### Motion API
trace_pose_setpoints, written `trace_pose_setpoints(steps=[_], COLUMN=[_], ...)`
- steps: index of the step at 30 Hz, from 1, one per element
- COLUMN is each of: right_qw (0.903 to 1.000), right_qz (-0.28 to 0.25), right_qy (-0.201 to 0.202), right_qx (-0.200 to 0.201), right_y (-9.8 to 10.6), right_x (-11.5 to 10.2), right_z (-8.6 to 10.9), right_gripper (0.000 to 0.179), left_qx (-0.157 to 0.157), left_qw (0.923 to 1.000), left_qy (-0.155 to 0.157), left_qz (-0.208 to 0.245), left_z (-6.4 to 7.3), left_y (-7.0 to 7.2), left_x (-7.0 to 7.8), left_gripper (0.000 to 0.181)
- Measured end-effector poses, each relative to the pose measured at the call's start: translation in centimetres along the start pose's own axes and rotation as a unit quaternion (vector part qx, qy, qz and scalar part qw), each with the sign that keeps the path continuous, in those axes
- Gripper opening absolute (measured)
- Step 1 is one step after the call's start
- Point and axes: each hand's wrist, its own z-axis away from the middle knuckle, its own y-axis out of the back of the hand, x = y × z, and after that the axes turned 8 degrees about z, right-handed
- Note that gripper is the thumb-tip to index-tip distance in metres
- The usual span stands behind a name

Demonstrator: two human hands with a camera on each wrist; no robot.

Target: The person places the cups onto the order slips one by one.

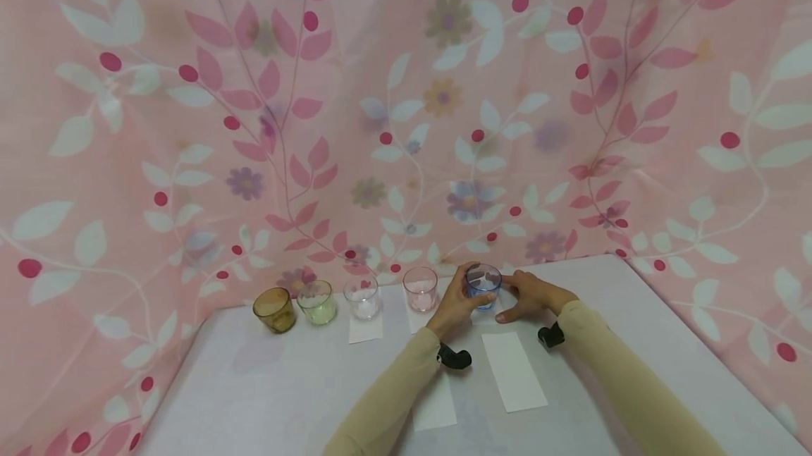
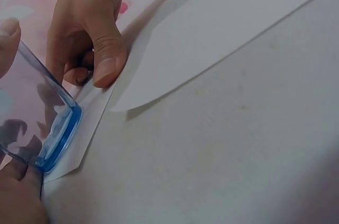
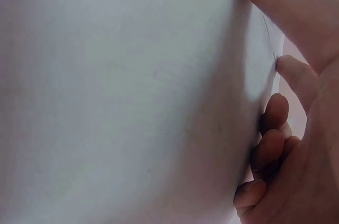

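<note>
A clear glass with a blue tint (image 1: 484, 294) stands at the back of the table, over a white paper strip (image 2: 87, 139). My left hand (image 1: 458, 304) grips this glass, with the thumb on its near side and fingers around the left. To its right, my right hand (image 1: 533, 295) has its thumb and index finger spread apart. In the left wrist view, the right thumb's tip rests at the edge of that strip. The right wrist view shows the right hand's (image 3: 302, 144) other fingers loosely curled against the white surface.
Left of the hands stand a pink glass (image 1: 421, 292), a colourless glass (image 1: 362, 301), a green glass (image 1: 317, 304) and an amber glass (image 1: 275, 312). Paper lies beneath the pink and colourless ones. Longer paper strips (image 1: 514, 371) lie nearer on the white-covered table (image 1: 254, 399). A floral curtain (image 1: 406, 89) hangs behind.
</note>
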Motion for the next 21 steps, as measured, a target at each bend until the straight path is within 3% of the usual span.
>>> trace_pose_setpoints(steps=[11,17,21], right_qw=[1.0000,0.9999,0.9999], right_qz=[0.006,0.010,0.004], right_qy=[0.005,0.010,0.008], right_qx=[0.001,0.009,0.005], right_y=[-0.03,0.04,-0.02], right_x=[0.09,0.04,-0.06], right_z=[-0.06,0.06,0.15], right_gripper=[0.100,0.096,0.096], left_qx=[0.006,0.030,0.038], left_qw=[0.9998,0.9985,0.9983], left_qy=[0.004,0.011,0.016], left_qz=[-0.017,-0.045,-0.040], left_z=[-0.33,-0.22,-0.18], left_y=[-0.10,-0.44,-0.55], left_x=[-0.42,-0.31,-0.50], left_gripper=[0.076,0.077,0.076])
